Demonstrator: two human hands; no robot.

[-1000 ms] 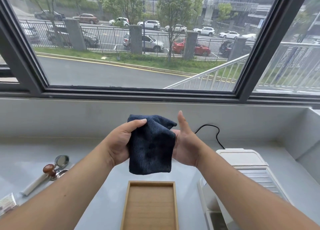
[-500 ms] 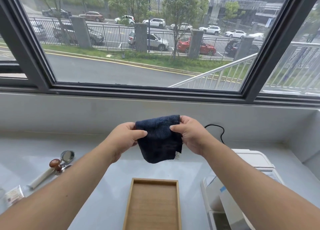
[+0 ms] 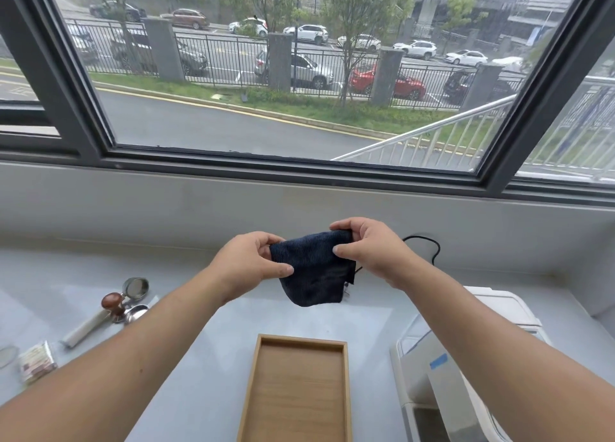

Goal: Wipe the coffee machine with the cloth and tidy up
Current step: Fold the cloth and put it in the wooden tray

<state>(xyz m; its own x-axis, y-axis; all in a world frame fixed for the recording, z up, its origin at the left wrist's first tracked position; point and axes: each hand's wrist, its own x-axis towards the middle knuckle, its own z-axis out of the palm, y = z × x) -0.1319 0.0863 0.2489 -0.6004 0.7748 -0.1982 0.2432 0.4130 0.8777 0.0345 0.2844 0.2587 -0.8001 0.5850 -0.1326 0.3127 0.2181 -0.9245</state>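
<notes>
Dark blue ribbed cloth (image 3: 309, 275): hanging folded in the air, above and just beyond the far edge of the rectangular wooden tray (image 3: 296, 391), lower end drooping. Being pinched at its upper left corner between thumb and curled fingers of the left hand (image 3: 246, 262). Being gripped along its upper right edge by the right hand (image 3: 369, 252), fingers curling over the top. Standing right of the tray: white plastic coffee machine (image 3: 416, 385). Lying well left of the tray: metal portafilter beside a brown-knobbed tamper (image 3: 116, 305).

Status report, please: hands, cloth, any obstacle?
Left hand and right hand pinch the cloth, in the air. Coffee machine at right, untouched. Wooden tray below; nothing blocking.
</notes>
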